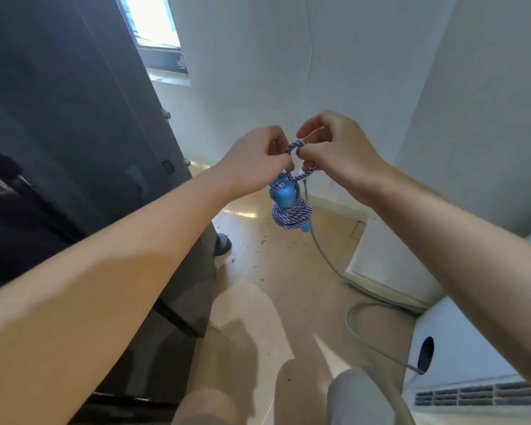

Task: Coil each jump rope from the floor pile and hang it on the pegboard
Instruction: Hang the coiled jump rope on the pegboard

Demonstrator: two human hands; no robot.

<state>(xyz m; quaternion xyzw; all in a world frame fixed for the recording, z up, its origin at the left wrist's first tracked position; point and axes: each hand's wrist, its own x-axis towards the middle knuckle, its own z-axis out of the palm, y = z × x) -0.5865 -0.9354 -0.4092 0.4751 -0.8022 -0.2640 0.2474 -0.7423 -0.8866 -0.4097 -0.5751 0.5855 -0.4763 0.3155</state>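
A blue and purple braided jump rope [292, 214] hangs in front of me at chest height, wound into a tight coil around its blue handles [284, 194]. A small loop of the rope sticks up from the bundle. My left hand [255, 161] pinches the left side of that loop with curled fingers. My right hand [334, 148] pinches the top and right side of the same loop. The two hands nearly touch above the coil. No pegboard or floor pile shows in the head view.
A dark cabinet [74, 133] stands along the left. White walls [258, 72] fill the back, with a window [154, 23] at upper left. A grey cable [359, 320] runs across the wooden floor into a white appliance [472, 348] at right. My knees show at the bottom.
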